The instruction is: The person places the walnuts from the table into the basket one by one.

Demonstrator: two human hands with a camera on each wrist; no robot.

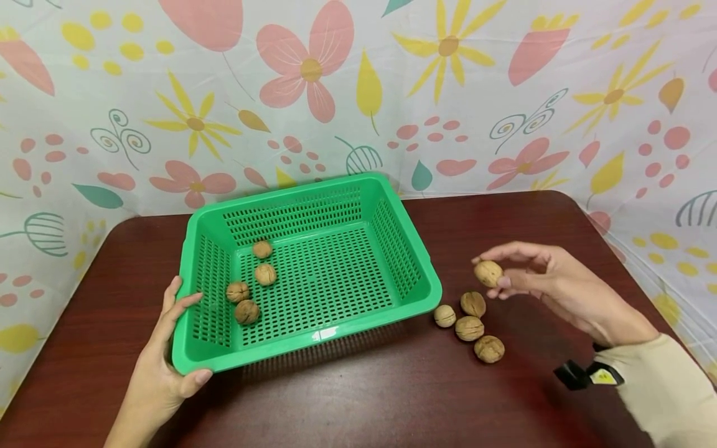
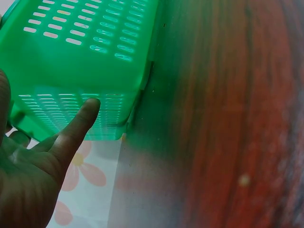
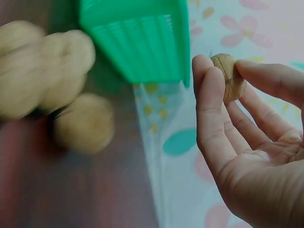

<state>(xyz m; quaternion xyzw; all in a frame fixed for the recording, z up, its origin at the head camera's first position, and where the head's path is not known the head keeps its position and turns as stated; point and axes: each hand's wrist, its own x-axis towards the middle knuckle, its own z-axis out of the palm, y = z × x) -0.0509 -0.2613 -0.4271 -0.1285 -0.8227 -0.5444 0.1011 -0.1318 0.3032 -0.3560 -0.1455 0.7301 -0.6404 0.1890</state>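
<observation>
A green plastic basket (image 1: 381, 318) with slotted walls stands left of centre on the table. My left hand (image 1: 159, 364) grips its left end, fingers over the rim and thumb at the front corner. In the left wrist view, a fingertip (image 2: 90, 108) of that hand lies against the slotted wall. Several walnuts (image 1: 266, 274) lie in the basket, grouped toward its left side. My right hand (image 1: 557, 289) pinches one walnut (image 1: 488, 273) between thumb and fingertips, above the table and right of the basket. Several more walnuts (image 1: 469, 328) lie below this hand, beside the basket's front right corner.
Everything rests on a dark red-brown wooden table (image 1: 347, 404) with rounded back corners. Behind it hangs a white cloth (image 1: 358, 106) printed with flowers and leaves. A black strap (image 1: 577, 375) sits at the right wrist, by a beige sleeve (image 1: 666, 386).
</observation>
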